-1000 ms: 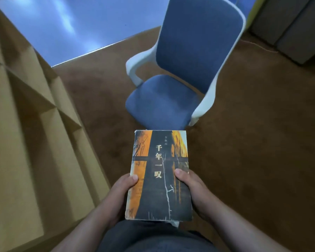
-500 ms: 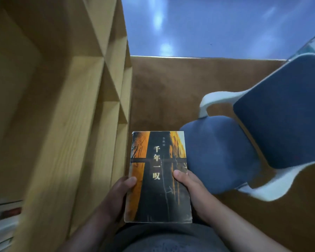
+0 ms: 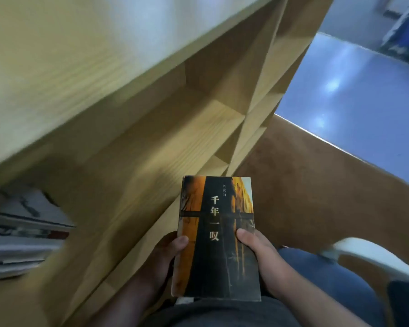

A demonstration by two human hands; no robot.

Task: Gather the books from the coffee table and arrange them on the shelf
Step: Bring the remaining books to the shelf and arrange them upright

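Our paperback (image 3: 216, 237) beside the wooden shelf (image 3: 151, 142)
We see it closed, front cover up, black and orange with pale Chinese characters down the middle and worn corners. Our left hand (image 3: 162, 263) and right hand (image 3: 260, 258) grip its lower side edges, thumbs on the cover. A blurred stack of books (image 3: 21, 237) lies flat in a compartment at left.

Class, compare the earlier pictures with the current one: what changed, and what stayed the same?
The view has swung left toward the wooden shelf, now filling most of the picture; the blue chair slid to the lower right corner, and stacked books came into sight at the left. Unchanged: the left hand and right hand hold the book by its sides, thumbs on the cover.
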